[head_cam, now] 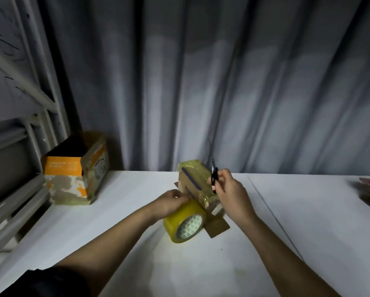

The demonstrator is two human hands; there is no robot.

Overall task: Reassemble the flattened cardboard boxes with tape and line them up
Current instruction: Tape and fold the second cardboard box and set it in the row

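Taping step: the small box (198,185) sits mid-table (287,221), left hand (171,202) pinching tape from the roll (185,224) just before it. Right hand (227,189), beside the box, grips scissors (214,176); next comes cutting the strip.

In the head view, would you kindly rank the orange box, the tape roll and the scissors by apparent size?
1. orange box, though farthest
2. tape roll
3. scissors, partly hidden in the right hand

Left hand (173,200) pinches with curled fingers; right hand (229,189) grips, raised.
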